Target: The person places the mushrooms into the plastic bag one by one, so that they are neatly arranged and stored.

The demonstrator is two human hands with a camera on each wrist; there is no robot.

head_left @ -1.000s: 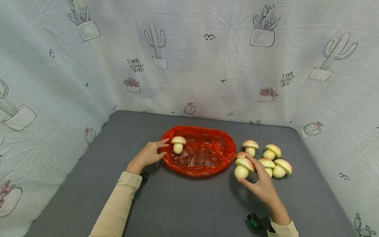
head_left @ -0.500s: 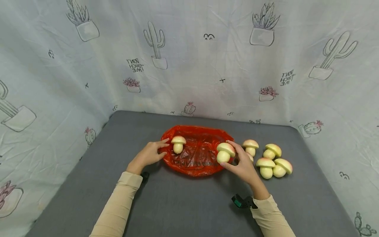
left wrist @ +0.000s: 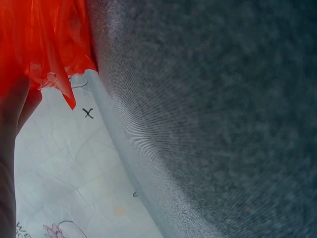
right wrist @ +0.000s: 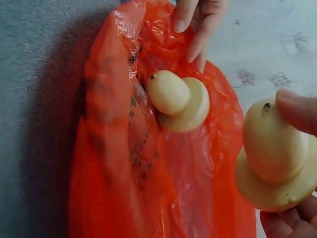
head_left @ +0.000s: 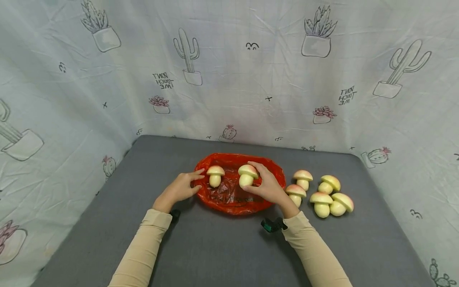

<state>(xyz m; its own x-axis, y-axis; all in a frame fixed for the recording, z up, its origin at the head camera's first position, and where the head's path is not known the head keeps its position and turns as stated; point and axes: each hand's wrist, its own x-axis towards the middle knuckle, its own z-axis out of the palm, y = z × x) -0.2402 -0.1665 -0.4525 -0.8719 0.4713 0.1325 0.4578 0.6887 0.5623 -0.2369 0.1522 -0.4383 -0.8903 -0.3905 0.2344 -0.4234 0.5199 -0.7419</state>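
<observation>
In the head view my right hand [head_left: 267, 185] holds a toy mushroom [head_left: 246, 176] over the red plastic bag [head_left: 240, 209], thumb at its stem and fingers at its cap. The right wrist view shows this mushroom [right wrist: 275, 144] close up, pale yellow with a dark spot on the stem's end. Another toy mushroom [head_left: 215, 177] stands inside the bag at its left. The bag lies wide open on the table. My left hand [head_left: 181, 186] rests at the bag's left rim, fingers extended onto the red film [left wrist: 49, 44], thumb spread apart from them.
Several toy mushrooms [head_left: 321, 205] with pinkish-yellow caps stand or lean on the grey table [head_left: 215, 251] right of the bag; the closest one [head_left: 295, 194] is beside its right rim. A white curtain [head_left: 229, 95] with cactus drawings hangs behind and along both sides.
My right hand has carried the toy mushroom leftward from the group on the right to over the bag. My left hand has stayed at the rim.
</observation>
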